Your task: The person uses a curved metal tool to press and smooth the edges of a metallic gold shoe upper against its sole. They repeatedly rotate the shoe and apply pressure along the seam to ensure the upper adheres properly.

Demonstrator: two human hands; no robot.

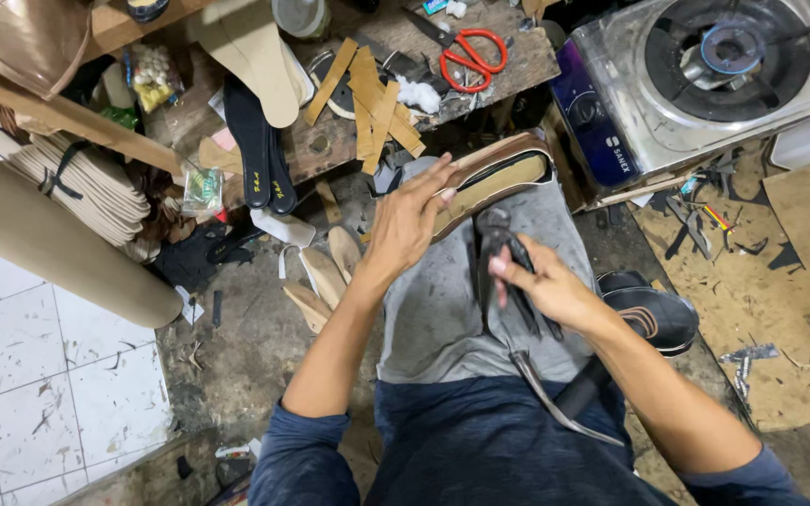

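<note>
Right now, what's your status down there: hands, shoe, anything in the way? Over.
Left hand steadying brown shoe upper on its last, on lap. Right hand gripping dark metal lasting pliers at shoe's edge. Nothing between them.

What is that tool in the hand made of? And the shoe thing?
The pincers in the right hand look like dark, dull metal, with thin curved handles. The shoe under the left hand seems brown leather or imitation, smooth, with a pale, matte, board-like sole.
</note>
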